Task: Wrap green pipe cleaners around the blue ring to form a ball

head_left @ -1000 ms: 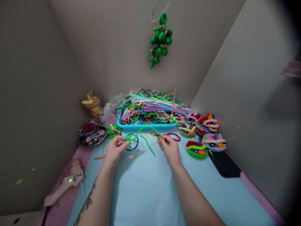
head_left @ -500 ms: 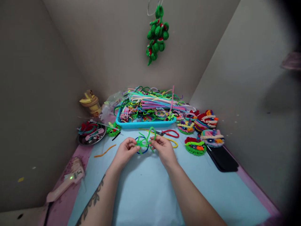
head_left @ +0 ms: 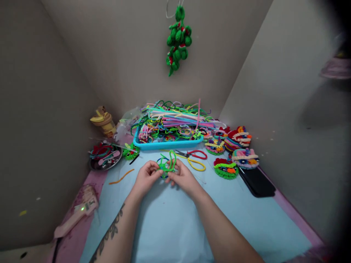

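Between my hands is a round frame of green and blue pipe cleaners [head_left: 164,166], a blue ring with green strands across it. My left hand [head_left: 148,176] pinches its left side between thumb and fingers. On the right side, my right hand [head_left: 179,174] is closed on the green pipe cleaner, which loops up above the fingers. Its fingertips partly hide the ring. Just behind my right hand lie scissors [head_left: 197,155] with one red and one yellow handle. An orange pipe cleaner [head_left: 121,176] rests to the left of my left hand.
A blue tray [head_left: 170,146] heaped with pipe cleaners stands at the back. Colourful bird-like pieces [head_left: 226,169] and a black phone [head_left: 257,181] are on the right. On the left are a metal bowl [head_left: 120,157], a green figure [head_left: 130,151] and a pink glue gun [head_left: 79,213].
My right hand has moved left, closer to my left hand, bringing the green loop over the ring. The scissors show more fully now. The whole view has shifted slightly.
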Demonstrator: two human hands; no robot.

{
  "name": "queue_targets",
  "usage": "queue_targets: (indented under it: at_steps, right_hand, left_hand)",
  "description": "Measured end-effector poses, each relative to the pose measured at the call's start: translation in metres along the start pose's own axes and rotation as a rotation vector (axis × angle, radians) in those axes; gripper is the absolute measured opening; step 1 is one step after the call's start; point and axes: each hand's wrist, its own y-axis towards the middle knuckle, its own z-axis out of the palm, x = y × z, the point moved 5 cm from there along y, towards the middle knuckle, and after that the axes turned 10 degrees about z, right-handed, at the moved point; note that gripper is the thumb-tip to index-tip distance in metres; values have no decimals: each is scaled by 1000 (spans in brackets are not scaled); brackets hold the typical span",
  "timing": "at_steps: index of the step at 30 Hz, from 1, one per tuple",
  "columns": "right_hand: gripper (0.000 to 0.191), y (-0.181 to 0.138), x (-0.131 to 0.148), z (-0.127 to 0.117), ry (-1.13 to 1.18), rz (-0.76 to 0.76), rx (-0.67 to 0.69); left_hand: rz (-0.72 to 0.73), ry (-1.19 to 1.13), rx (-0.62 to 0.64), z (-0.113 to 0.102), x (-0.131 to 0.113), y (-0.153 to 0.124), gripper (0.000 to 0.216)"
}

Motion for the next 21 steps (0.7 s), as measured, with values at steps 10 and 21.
queue_targets:
  at_steps: [10,21]
  right_hand:
    - [32,4,-4,-6,93,-79,-127]
    - [28,-2,-4,-9,138,-135,-308]
  left_hand:
    - [28,162,-11,8,3,0,20]
    - [21,75,-50,13,5,-2,22]
